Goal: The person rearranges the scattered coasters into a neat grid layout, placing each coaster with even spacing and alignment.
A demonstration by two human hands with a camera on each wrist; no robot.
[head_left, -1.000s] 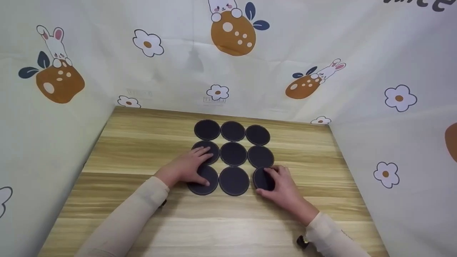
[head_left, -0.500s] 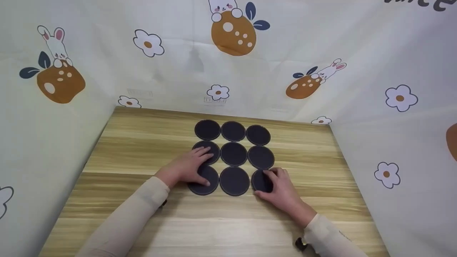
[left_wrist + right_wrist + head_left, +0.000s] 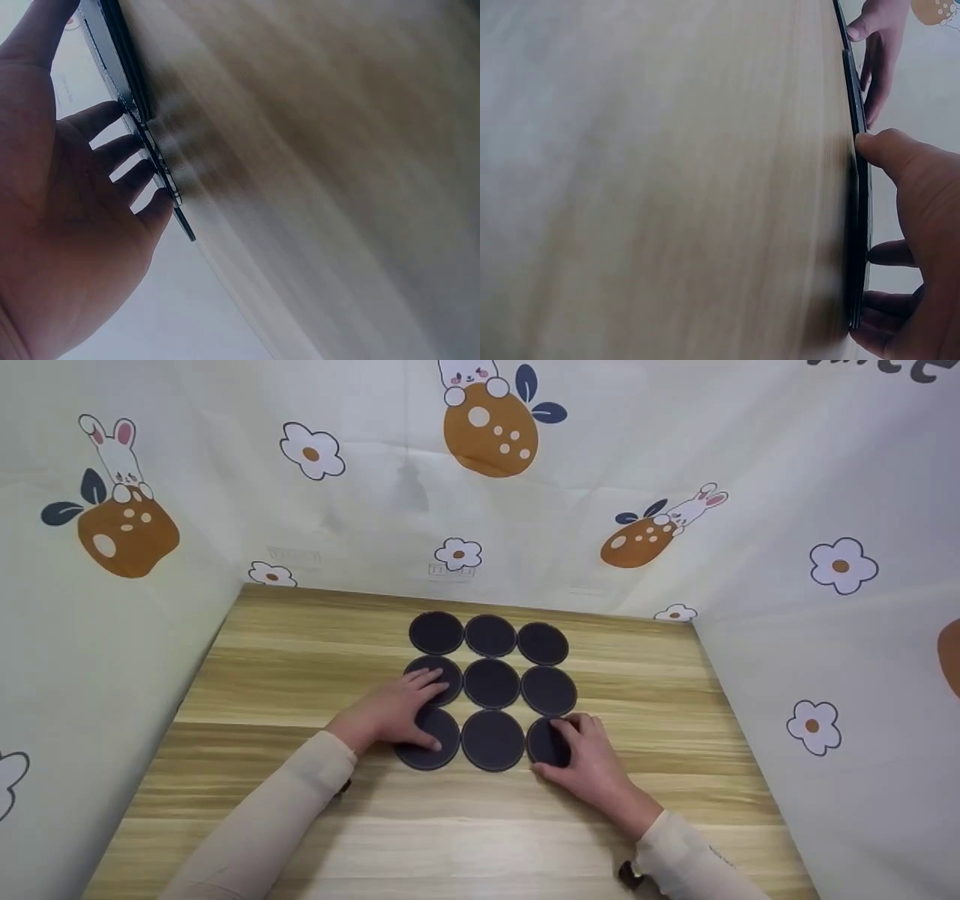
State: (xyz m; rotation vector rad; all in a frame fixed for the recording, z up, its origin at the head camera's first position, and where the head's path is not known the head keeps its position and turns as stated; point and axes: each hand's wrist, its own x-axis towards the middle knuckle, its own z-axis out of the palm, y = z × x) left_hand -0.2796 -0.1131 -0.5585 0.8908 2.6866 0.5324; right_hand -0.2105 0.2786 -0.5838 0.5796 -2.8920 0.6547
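Black round coasters with stitched-looking rims lie flat on the table in three rows of three. My left hand rests with spread fingers on the left coaster of the middle row. Its thumb touches the front left coaster. My right hand holds the front right coaster by its edge, thumb at the near side and fingers at the far side; part of it is hidden under the hand. That coaster sits against the front middle coaster. In the right wrist view, the thumb meets the coaster edge.
The wood-grain table is enclosed at the back and both sides by a pale cloth printed with rabbits, oranges and flowers. Behind the hands lie the back-row coasters.
My right hand has slid the front right coaster slightly left and a little toward me, closing the gap to the front middle coaster. The left hand has stayed in place.
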